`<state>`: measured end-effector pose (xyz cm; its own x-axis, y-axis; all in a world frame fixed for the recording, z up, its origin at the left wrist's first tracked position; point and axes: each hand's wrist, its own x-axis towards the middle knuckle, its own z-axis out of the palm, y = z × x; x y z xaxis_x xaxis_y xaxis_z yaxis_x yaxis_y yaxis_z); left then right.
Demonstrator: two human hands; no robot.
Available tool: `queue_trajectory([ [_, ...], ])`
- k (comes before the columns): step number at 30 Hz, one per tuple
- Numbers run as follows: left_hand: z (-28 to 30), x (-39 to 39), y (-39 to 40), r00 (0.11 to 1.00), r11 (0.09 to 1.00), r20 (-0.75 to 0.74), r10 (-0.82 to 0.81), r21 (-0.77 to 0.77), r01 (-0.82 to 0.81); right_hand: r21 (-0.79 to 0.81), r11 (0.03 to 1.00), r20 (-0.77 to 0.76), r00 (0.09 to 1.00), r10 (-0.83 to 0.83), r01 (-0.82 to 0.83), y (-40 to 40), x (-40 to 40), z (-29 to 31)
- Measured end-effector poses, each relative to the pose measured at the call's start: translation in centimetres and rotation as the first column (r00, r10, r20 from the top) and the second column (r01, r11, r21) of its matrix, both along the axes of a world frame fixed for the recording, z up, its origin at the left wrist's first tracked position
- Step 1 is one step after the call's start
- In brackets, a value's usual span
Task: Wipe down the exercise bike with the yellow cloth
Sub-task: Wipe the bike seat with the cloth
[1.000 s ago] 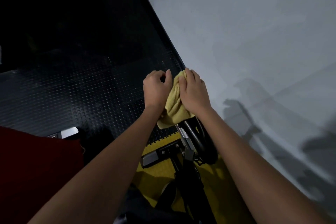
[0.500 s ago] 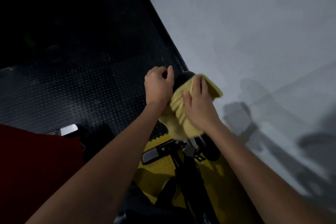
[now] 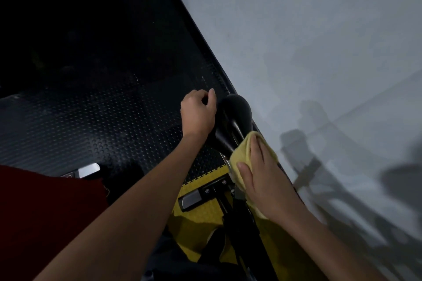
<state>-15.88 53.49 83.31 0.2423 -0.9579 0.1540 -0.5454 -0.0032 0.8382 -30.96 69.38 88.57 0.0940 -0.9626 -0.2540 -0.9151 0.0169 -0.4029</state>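
Note:
The exercise bike's black handlebar grip (image 3: 235, 112) rises at centre, its rounded end bare and pointing away from me. My left hand (image 3: 198, 113) is curled on the grip's left side, beside the rounded end. My right hand (image 3: 257, 172) presses the yellow cloth (image 3: 243, 155) around the bar lower down, near the metal clamp. The cloth covers that part of the bar. The bike's black frame (image 3: 237, 221) drops below the hands, with a grey pedal (image 3: 190, 198) to its left.
A grey wall (image 3: 319, 41) runs close along the right. Black studded floor matting (image 3: 91, 116) spreads left and ahead, and a yellow mat (image 3: 201, 214) lies under the bike. A dark red fabric (image 3: 45, 212) fills the lower left, with a metal piece (image 3: 88, 170) beside it.
My right hand has slid the yellow cloth down the bar toward me, uncovering the grip's rounded end. My left hand has stayed on the grip.

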Motion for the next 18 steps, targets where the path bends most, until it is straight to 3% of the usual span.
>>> queue_trajectory([
  [2, 0.2, 0.0, -0.2, 1.0, 1.0, 0.005, 0.007, -0.011, -0.007, -0.031, 0.999, -0.025, 1.0, 0.008, -0.009, -1.2, 0.4, -0.3],
  [10, -0.1, 0.3, -0.6, 1.0, 1.0, 0.03, 0.007, -0.015, -0.007, -0.11, 0.972, 0.184, 0.965, -0.184, 0.207, -14.1, 2.1, -3.3],
  [13, -0.1, 0.3, -0.5, 1.0, 1.0, 0.012, -0.002, -0.004, 0.002, -0.082, 0.976, 0.188, 0.965, -0.184, 0.202, -12.7, 2.3, -3.0],
  [18, -0.1, 0.1, -0.1, 1.0, 1.0, -0.005, 0.012, 0.007, -0.012, 0.014, 0.997, 0.15, 0.985, -0.081, 0.08, -3.7, 0.7, -1.0],
])
